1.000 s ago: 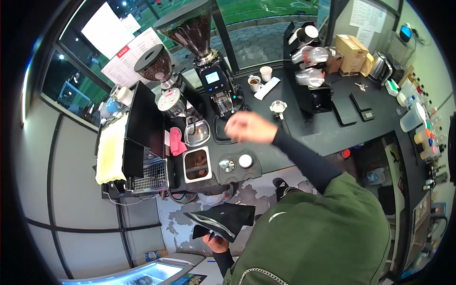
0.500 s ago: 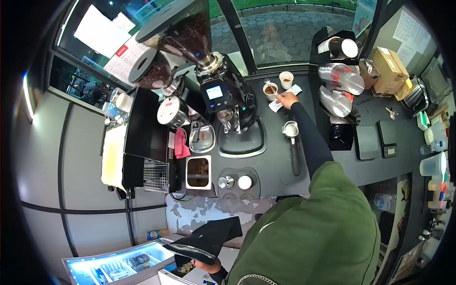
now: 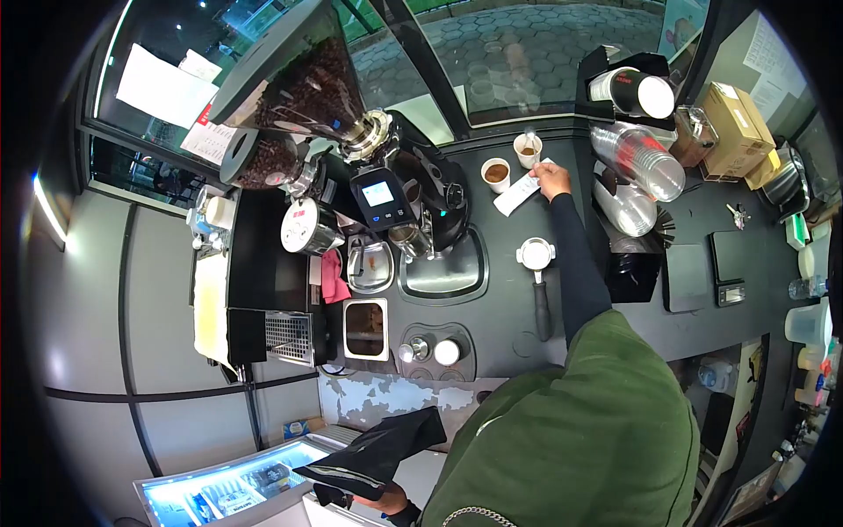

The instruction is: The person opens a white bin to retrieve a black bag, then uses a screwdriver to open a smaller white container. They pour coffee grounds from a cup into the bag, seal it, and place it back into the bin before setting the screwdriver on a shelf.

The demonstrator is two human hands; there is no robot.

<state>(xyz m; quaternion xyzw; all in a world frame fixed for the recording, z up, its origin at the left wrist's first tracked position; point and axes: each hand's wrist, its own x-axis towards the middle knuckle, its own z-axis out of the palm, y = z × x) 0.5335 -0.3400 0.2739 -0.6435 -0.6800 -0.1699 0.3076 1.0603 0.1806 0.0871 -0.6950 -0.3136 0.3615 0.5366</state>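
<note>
On the counter stand two small paper cups of brown liquid, a left cup (image 3: 496, 175) and a right cup (image 3: 527, 151). My right hand (image 3: 553, 179) is closed at the near edge of the right cup, fingertips pinching a small spoon (image 3: 529, 140) whose shiny end shows inside the cup. A white paper napkin (image 3: 517, 196) lies flat beneath that hand, beside the cups. Low in the view, my left hand (image 3: 386, 501) is closed around a piece of black cloth with a zipper (image 3: 382, 452), held over the white cabinet by the lit display fridge.
A portafilter (image 3: 538, 263) lies nearer me on the counter. Two coffee grinders (image 3: 378, 189) stand to the left, with a steel container (image 3: 366, 329) in front. Stacked plastic cups (image 3: 645, 158), a box (image 3: 733, 132) and a scale (image 3: 727, 268) are on the right.
My right hand has moved right, from the left cup to the right one, taking the spoon along. More of the napkin now shows. My left hand still holds the black cloth.
</note>
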